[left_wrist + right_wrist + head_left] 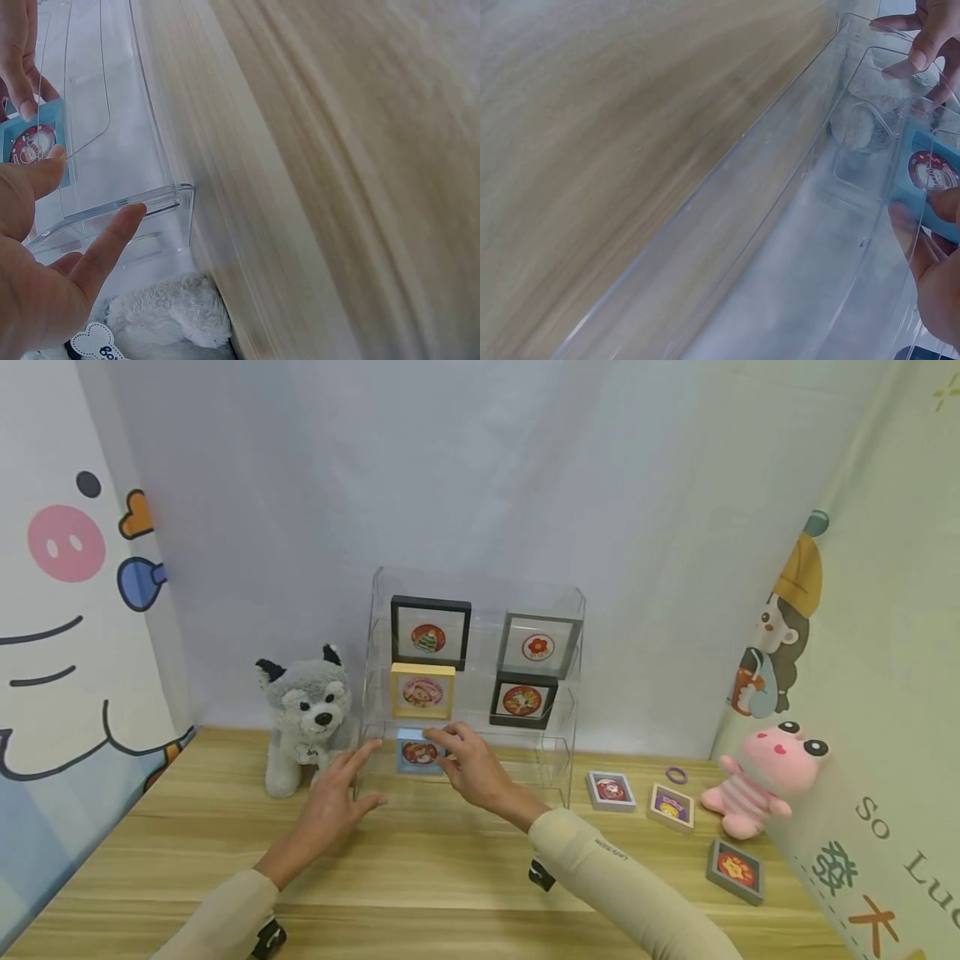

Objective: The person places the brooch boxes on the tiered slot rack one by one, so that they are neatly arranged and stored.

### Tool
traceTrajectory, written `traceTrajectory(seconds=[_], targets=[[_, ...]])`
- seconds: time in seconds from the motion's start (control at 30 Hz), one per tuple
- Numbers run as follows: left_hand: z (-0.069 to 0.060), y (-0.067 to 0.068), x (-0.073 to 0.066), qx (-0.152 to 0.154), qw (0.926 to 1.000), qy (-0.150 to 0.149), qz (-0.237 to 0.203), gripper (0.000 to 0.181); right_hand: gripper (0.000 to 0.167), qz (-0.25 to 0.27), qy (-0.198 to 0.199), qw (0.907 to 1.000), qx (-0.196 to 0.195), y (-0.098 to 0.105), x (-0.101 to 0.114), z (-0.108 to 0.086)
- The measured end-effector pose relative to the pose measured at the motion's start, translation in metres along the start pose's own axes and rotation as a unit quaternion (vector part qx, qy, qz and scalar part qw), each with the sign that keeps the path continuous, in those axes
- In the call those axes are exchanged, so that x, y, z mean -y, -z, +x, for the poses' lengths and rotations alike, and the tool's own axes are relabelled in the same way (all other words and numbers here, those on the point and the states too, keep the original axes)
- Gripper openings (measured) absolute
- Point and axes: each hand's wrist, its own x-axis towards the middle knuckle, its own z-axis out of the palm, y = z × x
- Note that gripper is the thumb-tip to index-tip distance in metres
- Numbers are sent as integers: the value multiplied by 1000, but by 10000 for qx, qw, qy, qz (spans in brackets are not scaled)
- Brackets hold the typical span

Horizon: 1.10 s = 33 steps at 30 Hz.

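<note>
A clear plastic tiered stand (517,770) rises at the centre of the head view. My right hand (477,770) pinches the right side of a small light-blue square frame (407,766), which sits upright at the lowest tier. A round red picture shows inside that frame (52,120). My left hand (330,802) is at the stand's left end, its fingers extended. In the left wrist view the left index finger (112,244) lies against the stand's clear edge. On the tiers above are a yellow frame (423,715), two black frames and a grey frame (572,639).
A grey plush husky (283,760) sits just left of the stand. To the right lie a light-grey frame (627,804), a beige frame (670,822), a dark grey frame (731,887) and a purple ring (677,775), beside a pink plush frog (776,764). Curtains hang behind.
</note>
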Motion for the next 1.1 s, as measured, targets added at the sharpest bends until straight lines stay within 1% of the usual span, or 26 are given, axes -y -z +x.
traceTrajectory(seconds=[0.23,0.37,0.47,0.57,0.63,0.77,0.87,1.0,1.1], targets=[[1,-2,1,-51,10000,-39,-13,88,42,221,40,9997,-49,4,-2,0],[1,-2,1,-78,10000,-30,-34,88,42,525,-23,9986,-70,9,-1,0],[0,-1,1,4,10000,36,-63,87,42,740,-143,9971,-71,13,-1,0],[-1,-1,1,102,9998,133,-58,86,43,822,-241,9963,-101,20,2,-1],[-2,-1,1,152,9997,194,-55,86,43,822,-252,9961,-215,27,4,-2],[-5,-2,1,189,9996,232,-22,86,44,959,-428,9930,-545,49,6,-7],[-5,-3,1,171,9997,184,-16,87,44,1135,-558,9876,-931,72,4,-10],[-3,-2,1,136,9998,138,-58,88,42,1250,-672,9779,-1533,105,-5,-13],[-1,-1,0,115,9998,103,-79,87,42,1122,-983,9723,-1797,129,-18,-16]])
